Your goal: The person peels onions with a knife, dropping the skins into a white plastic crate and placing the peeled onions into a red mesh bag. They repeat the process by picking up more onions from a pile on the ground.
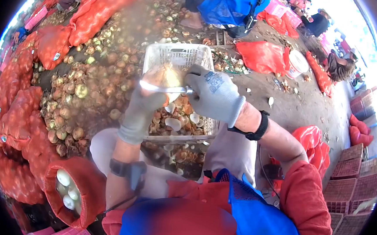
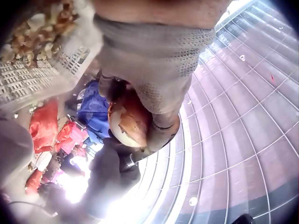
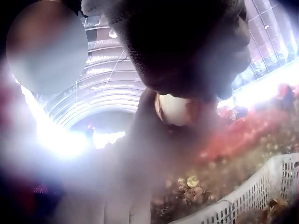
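My gloved left hand (image 1: 141, 112) grips an onion (image 1: 168, 76), its dry tan skin partly on. In the left wrist view the onion (image 2: 128, 122) shows a pale peeled patch beside brown skin, with gloved fingers curled round it. The right hand (image 1: 216, 95), also in a grey glove, holds a knife (image 1: 166, 89) by its handle. Its bright blade lies across the near side of the onion in the head view. Under both hands stands a white plastic crate (image 1: 176, 139) with onion skins and scraps (image 1: 184, 113) inside. Glare and blur cover much of the right wrist view.
Loose onions (image 1: 69, 109) are heaped to the left, beside full red mesh sacks (image 1: 16, 110). An open red sack (image 1: 91, 193) by my left leg contains peeled white onions (image 1: 70, 192). Stacked crates (image 1: 340, 193) line the right side. Another person (image 1: 231, 11) is just beyond the crate.
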`<state>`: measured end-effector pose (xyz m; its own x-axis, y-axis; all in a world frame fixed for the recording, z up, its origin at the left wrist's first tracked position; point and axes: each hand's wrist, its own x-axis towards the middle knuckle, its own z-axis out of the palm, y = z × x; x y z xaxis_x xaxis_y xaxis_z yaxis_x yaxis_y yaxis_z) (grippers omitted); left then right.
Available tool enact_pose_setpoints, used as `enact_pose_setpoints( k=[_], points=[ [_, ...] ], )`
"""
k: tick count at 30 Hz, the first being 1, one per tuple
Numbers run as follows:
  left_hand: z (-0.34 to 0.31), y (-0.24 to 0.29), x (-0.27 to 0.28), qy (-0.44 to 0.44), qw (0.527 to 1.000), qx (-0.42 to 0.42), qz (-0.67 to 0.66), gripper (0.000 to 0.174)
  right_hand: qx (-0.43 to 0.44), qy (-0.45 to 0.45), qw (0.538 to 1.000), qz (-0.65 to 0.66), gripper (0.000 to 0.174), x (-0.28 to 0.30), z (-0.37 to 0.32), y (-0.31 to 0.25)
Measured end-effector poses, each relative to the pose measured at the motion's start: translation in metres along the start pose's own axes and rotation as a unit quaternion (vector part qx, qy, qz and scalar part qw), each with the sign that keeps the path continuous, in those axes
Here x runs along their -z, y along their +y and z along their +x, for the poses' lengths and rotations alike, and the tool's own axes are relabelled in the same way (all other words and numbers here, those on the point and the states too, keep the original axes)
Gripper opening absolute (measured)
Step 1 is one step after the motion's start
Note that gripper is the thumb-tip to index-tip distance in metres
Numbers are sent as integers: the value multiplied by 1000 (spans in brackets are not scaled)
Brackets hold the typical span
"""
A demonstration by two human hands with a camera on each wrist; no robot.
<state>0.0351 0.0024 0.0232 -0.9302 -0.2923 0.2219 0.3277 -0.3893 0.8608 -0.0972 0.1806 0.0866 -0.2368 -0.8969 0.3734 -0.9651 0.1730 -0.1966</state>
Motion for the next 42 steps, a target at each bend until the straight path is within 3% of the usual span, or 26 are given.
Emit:
enact_pose_setpoints(
  k=[2,4,6,10,14,16,17,20,22,23,24,26,27,28,29,30,31,34,35,40,42],
  points=[
    [0,3,2,15,999,24,27,86,-45,-36,998,-26,19,-3,2,-5],
    [1,9,-1,29,997,49,55,86,-27,-7,999,-35,19,-10,3,-1],
    [3,25,-19,53,979,59,186,86,-10,22,999,-46,18,-18,4,8],
    [0,9,-5,-8,997,6,75,84,7,57,997,-55,18,-26,2,25],
    [0,0,4,32,999,-7,41,75,4,42,999,-20,20,-28,-1,11],
    [3,-4,11,8,962,-53,268,73,-35,10,998,-44,20,-29,-2,0],
    [3,-8,13,-3,981,-76,179,70,-29,27,998,-41,20,-30,-1,1],
    [-1,-10,18,22,985,-75,153,72,-26,61,998,-25,19,-36,3,23],
    [-3,-32,25,69,975,-64,203,72,-161,-44,985,-45,23,-60,2,61],
    [-8,-13,11,29,972,-84,218,71,-167,-149,974,-34,21,-57,-1,67],
    [-13,10,-3,-12,968,-100,231,70,-169,-147,974,-30,21,-58,-5,64],
    [-6,19,-1,-25,986,-84,139,68,-144,-223,964,12,18,-60,-15,51],
    [-9,8,8,55,984,-129,106,68,-210,-198,957,23,16,-57,-10,45],
    [-15,3,19,68,982,-133,111,68,-197,-203,959,27,16,-52,-5,37],
    [-17,6,21,88,987,-111,73,79,-245,-153,940,180,17,-40,1,26],
    [-16,8,23,103,990,-87,33,92,-290,-101,894,328,18,-28,5,16],
    [-14,3,27,102,989,-105,27,97,-216,-77,900,370,16,-22,6,4],
    [-11,8,10,134,986,-94,6,96,-181,-103,875,437,14,-15,7,-25],
    [-10,6,13,122,987,-107,6,95,-214,-151,879,399,13,-20,10,-25],
    [-9,2,20,99,991,-93,-7,93,-191,-145,866,439,18,-43,3,-26],
    [-5,13,13,-8,992,-98,73,88,-229,-152,870,408,15,-38,6,-39]
  ],
)
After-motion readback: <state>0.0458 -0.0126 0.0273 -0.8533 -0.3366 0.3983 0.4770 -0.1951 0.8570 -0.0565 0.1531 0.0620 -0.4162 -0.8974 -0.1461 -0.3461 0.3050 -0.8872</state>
